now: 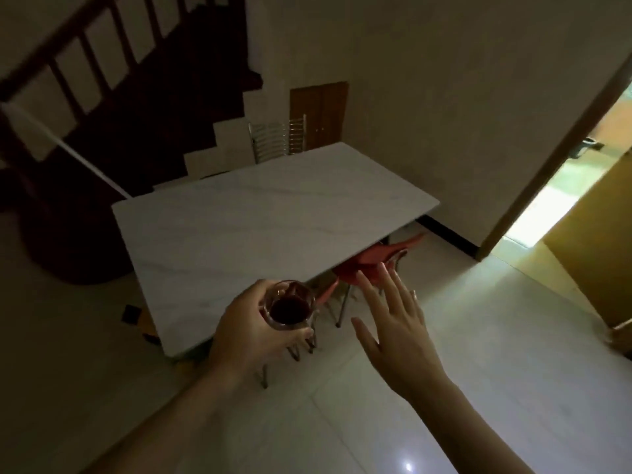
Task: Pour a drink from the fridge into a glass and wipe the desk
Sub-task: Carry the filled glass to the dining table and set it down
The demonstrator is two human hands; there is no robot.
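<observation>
The left hand (246, 328) grips a glass (289, 307) of dark drink, seemingly above the table's (239, 217) near corner, while the right hand (396, 328), at three o'clock, spreads empty.

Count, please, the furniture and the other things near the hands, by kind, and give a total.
Tables: 1, white marble-look table
Red chairs: 1 seen, red chair tucked under the table; more may be hidden
Metal chairs: 1, metal chair behind the table
Glasses: 1, glass with dark drink, in the left hand
Total: 4
</observation>
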